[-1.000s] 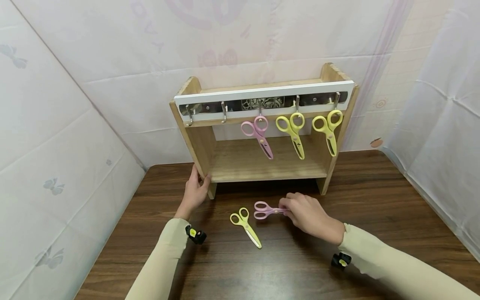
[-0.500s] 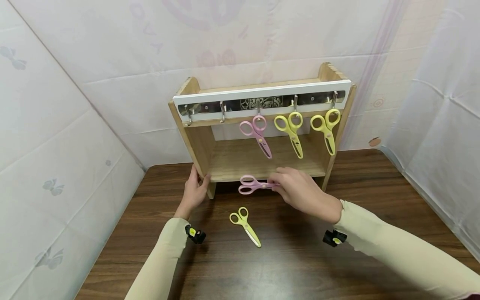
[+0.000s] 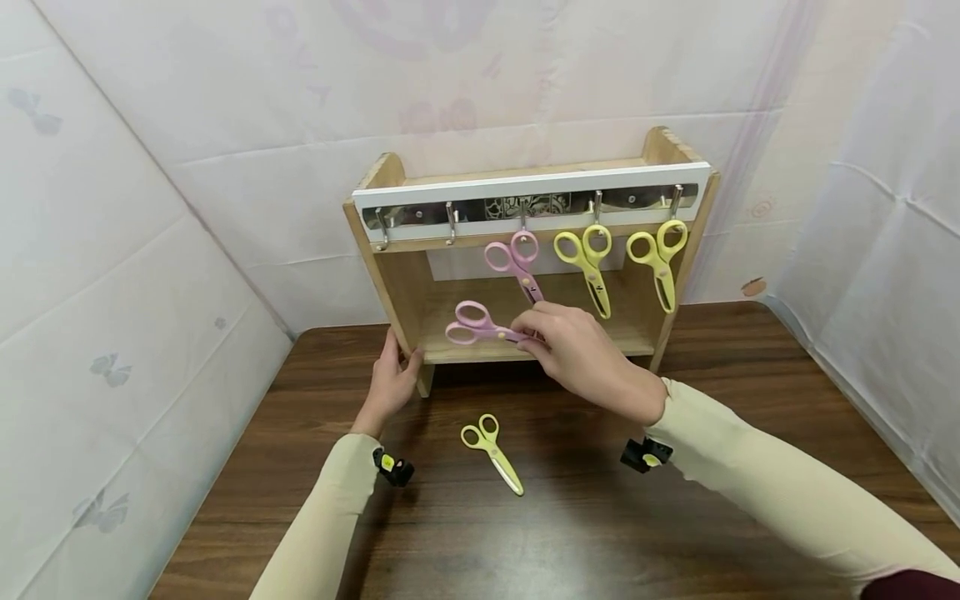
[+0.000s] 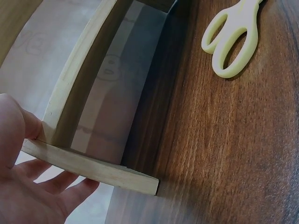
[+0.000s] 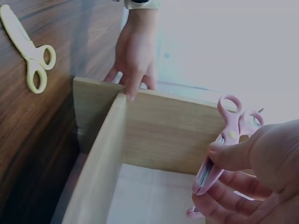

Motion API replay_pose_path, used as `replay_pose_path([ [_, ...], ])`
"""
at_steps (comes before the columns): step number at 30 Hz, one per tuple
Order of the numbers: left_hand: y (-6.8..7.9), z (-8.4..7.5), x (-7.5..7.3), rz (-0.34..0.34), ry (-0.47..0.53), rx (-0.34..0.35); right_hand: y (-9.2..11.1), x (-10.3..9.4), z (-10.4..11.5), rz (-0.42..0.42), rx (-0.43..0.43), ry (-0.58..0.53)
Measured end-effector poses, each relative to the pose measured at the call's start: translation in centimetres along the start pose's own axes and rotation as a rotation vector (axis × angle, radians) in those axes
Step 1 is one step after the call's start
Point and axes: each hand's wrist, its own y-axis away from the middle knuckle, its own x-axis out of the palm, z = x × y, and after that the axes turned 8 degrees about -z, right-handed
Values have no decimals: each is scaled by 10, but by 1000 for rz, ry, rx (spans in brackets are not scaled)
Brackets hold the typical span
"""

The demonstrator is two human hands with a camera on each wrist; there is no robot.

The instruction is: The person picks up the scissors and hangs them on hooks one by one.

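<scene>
Unhung pink scissors (image 3: 491, 331) now higher

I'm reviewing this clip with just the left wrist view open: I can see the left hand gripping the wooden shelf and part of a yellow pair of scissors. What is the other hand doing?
Observer: The right hand pinches pink scissors by the blade end.

Reviewer: Anything hanging up?

Observer: Three pairs in a row: a hanging pink pair, then a yellow pair and, at the far right, another yellow pair.

Reviewer: Any places free in that row?

Observer: Yes, nothing hangs on the leftmost hook or the second hook.
</scene>
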Motion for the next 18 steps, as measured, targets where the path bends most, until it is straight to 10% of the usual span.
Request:
replay_pose_path([
  [18, -1, 2, 1, -14, -21, 13, -34, 5, 16, -143, 16, -98],
])
